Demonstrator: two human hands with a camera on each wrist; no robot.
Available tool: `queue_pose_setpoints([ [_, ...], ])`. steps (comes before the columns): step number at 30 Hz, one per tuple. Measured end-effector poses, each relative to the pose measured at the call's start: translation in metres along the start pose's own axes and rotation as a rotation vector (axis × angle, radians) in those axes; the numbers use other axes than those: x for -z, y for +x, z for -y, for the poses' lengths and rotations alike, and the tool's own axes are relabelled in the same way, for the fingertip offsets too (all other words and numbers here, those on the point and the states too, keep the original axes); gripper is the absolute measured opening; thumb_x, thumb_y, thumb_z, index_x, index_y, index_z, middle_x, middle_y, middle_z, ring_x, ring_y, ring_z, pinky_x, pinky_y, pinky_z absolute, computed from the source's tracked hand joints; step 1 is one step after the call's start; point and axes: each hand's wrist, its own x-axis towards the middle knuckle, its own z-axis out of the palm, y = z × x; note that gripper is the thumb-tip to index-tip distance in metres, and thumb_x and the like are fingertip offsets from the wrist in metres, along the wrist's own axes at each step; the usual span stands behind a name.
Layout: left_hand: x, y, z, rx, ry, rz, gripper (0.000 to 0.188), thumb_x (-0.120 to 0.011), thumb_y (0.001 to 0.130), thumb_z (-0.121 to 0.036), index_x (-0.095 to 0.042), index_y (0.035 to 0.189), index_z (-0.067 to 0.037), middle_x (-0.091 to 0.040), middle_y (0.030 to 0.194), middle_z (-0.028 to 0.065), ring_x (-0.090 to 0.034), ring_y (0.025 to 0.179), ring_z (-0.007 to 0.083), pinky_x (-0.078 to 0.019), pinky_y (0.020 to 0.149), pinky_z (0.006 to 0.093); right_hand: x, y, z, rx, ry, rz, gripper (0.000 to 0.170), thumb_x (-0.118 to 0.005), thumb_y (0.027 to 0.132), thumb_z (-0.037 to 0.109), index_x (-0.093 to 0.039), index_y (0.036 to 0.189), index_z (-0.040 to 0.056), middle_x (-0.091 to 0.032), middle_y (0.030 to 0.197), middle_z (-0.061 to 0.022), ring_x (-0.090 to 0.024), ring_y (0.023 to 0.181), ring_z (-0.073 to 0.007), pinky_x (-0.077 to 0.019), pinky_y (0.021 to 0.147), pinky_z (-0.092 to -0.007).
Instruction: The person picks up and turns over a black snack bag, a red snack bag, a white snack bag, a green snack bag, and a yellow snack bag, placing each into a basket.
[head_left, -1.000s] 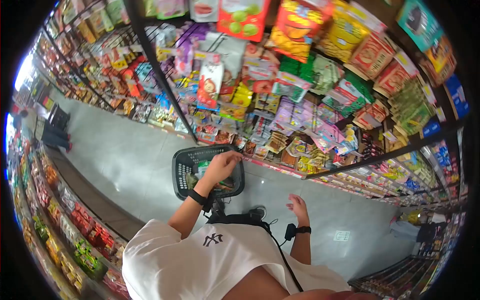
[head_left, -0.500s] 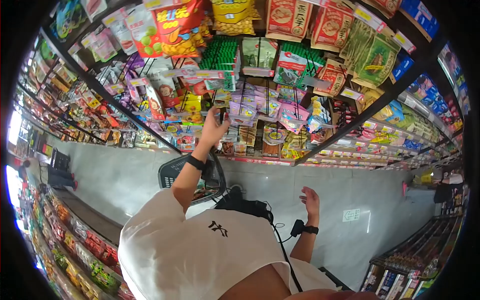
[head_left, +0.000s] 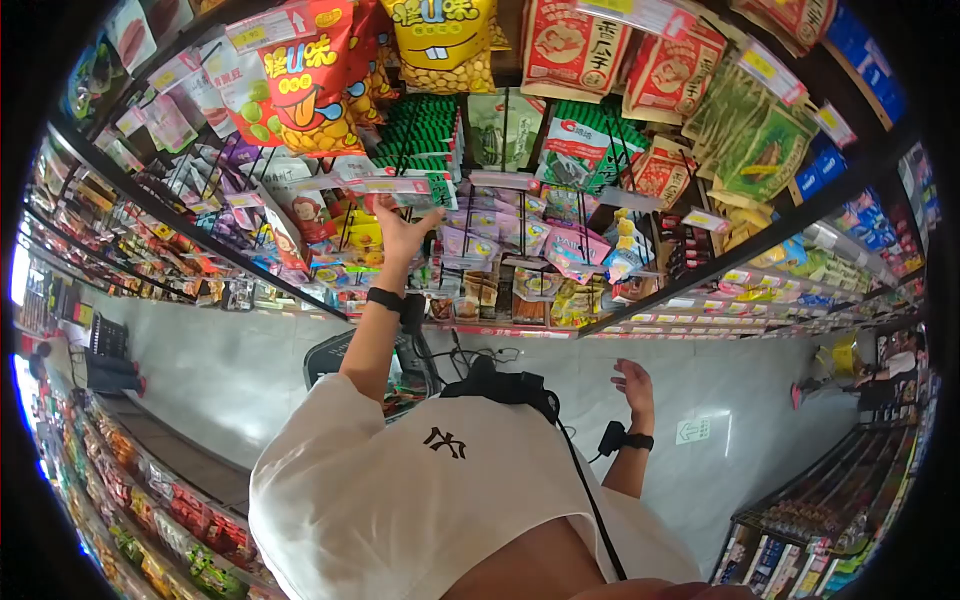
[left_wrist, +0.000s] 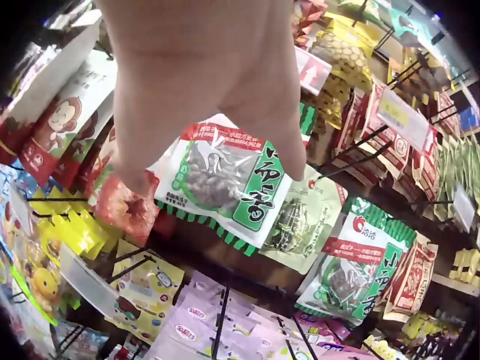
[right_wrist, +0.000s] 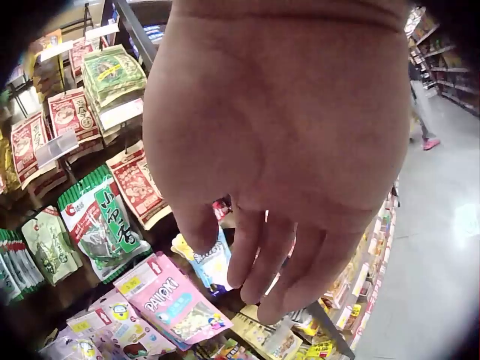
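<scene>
My left hand (head_left: 403, 238) is raised to the hanging snack rack, thumb and fingers spread apart. In the left wrist view, its fingertips stand on either side of a white and green seed packet (left_wrist: 221, 180) with a clear window. The packet hangs at the front of a row of green-edged packets (head_left: 418, 130). A red packet (left_wrist: 127, 210) lies right by the fingers on the left. My right hand (head_left: 634, 387) hangs over the floor with loosely bent fingers and holds nothing; pink snack bags (right_wrist: 171, 298) appear beyond it in the right wrist view.
A dark shopping basket (head_left: 325, 358) with packets inside stands on the floor below my left arm. Large yellow (head_left: 440, 45) and red snack bags (head_left: 308, 85) hang above. Dark rack posts (head_left: 700, 260) slant at both sides. Other people stand at the far left and right.
My left hand has gone from over the basket up to the green-edged packets, and its fingers have spread. The head view has turned toward the rack. My right hand stays low and loose.
</scene>
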Motion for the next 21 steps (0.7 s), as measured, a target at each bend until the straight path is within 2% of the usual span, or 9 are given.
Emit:
queue_pose_setpoints([
  [1, 0.001, 0.000, 0.005, 0.062, -0.033, 0.011, 0.108, -0.100, 0.065, -0.032, -0.028, 0.137, 0.006, -0.048, 0.121, 0.0126, -0.049, 0.107, 0.0191, -0.0446, 0.094, 0.0327, -0.001, 0.010, 0.009, 0.022, -0.018, 0.015, 0.044, -0.058, 0.104, 0.040, -0.067, 0.131, 0.0071, -0.073, 0.115, -0.0061, -0.071, 0.086, -0.0163, -0.0526, 0.077, -0.0286],
  [4, -0.001, 0.005, 0.018, -0.030, -0.053, -0.086, 0.078, -0.096, 0.073, -0.033, -0.044, 0.119, 0.002, -0.053, 0.098, 0.0041, -0.048, 0.087, 0.0114, -0.0454, 0.077, 0.0292, -0.013, 0.033, 0.043, 0.068, -0.056, 0.047, 0.042, -0.057, 0.105, 0.039, -0.067, 0.130, 0.0072, -0.073, 0.115, -0.0058, -0.071, 0.087, -0.0160, -0.0525, 0.078, -0.0284],
  [7, 0.016, 0.009, 0.020, 0.270, 0.038, 0.207, 0.050, -0.089, 0.082, -0.034, -0.054, 0.097, -0.002, -0.051, 0.077, -0.0029, -0.047, 0.072, 0.0073, -0.0421, 0.066, 0.0272, -0.034, 0.055, 0.058, 0.101, -0.084, 0.125, 0.040, -0.056, 0.105, 0.036, -0.066, 0.131, 0.0074, -0.073, 0.116, -0.0063, -0.071, 0.090, -0.0164, -0.0527, 0.079, -0.0285],
  [8, 0.010, 0.005, 0.027, 0.233, -0.042, 0.161, 0.037, -0.082, 0.090, -0.034, -0.062, 0.091, -0.003, -0.050, 0.069, -0.0053, -0.044, 0.063, 0.0061, -0.0392, 0.059, 0.0269, -0.040, 0.061, 0.060, 0.107, -0.095, 0.163, 0.039, -0.056, 0.106, 0.035, -0.066, 0.131, 0.0075, -0.073, 0.117, -0.0066, -0.071, 0.091, -0.0167, -0.0528, 0.080, -0.0286],
  [11, 0.018, -0.012, 0.004, 0.215, -0.142, 0.200, 0.035, -0.079, 0.094, -0.032, -0.066, 0.109, -0.003, -0.055, 0.072, -0.0056, -0.045, 0.064, 0.0053, -0.0382, 0.059, 0.0254, -0.059, 0.063, 0.067, 0.071, -0.129, 0.268, 0.039, -0.055, 0.106, 0.033, -0.065, 0.134, 0.0079, -0.073, 0.118, -0.0069, -0.071, 0.093, -0.0172, -0.0530, 0.081, -0.0289],
  [12, 0.026, -0.015, -0.009, 0.243, -0.153, 0.263, 0.038, -0.075, 0.097, -0.027, -0.063, 0.126, -0.004, -0.065, 0.086, -0.0050, -0.051, 0.071, 0.0045, -0.0418, 0.064, 0.0245, -0.065, 0.064, 0.071, 0.059, -0.151, 0.300, 0.039, -0.055, 0.106, 0.033, -0.065, 0.134, 0.0080, -0.073, 0.118, -0.0070, -0.072, 0.093, -0.0173, -0.0531, 0.081, -0.0289],
  [13, 0.027, -0.022, -0.024, 0.271, -0.411, 0.257, 0.042, -0.070, 0.101, -0.021, -0.056, 0.136, -0.003, -0.070, 0.108, -0.0025, -0.059, 0.088, 0.0045, -0.0464, 0.076, 0.0235, -0.070, 0.065, 0.075, 0.048, -0.171, 0.328, 0.039, -0.056, 0.106, 0.033, -0.065, 0.134, 0.0081, -0.073, 0.118, -0.0071, -0.072, 0.093, -0.0174, -0.0531, 0.081, -0.0289],
  [15, 0.037, -0.032, -0.029, 0.274, -0.512, 0.302, 0.045, -0.068, 0.102, -0.017, -0.052, 0.142, -0.003, -0.068, 0.126, 0.0007, -0.060, 0.106, 0.0057, -0.0463, 0.089, 0.0237, -0.076, 0.067, 0.075, 0.051, -0.189, 0.375, 0.039, -0.056, 0.106, 0.034, -0.065, 0.135, 0.0083, -0.073, 0.117, -0.0071, -0.072, 0.094, -0.0174, -0.0529, 0.081, -0.0288],
  [21, 0.070, -0.051, -0.066, 0.327, -0.603, 0.308, 0.045, -0.067, 0.102, -0.013, -0.052, 0.143, -0.002, -0.068, 0.128, 0.0026, -0.061, 0.111, 0.0080, -0.0459, 0.095, 0.0259, -0.083, 0.075, 0.083, 0.111, -0.267, 0.412, 0.041, -0.056, 0.106, 0.036, -0.064, 0.135, 0.0085, -0.073, 0.116, -0.0066, -0.071, 0.094, -0.0165, -0.0513, 0.081, -0.0284],
])
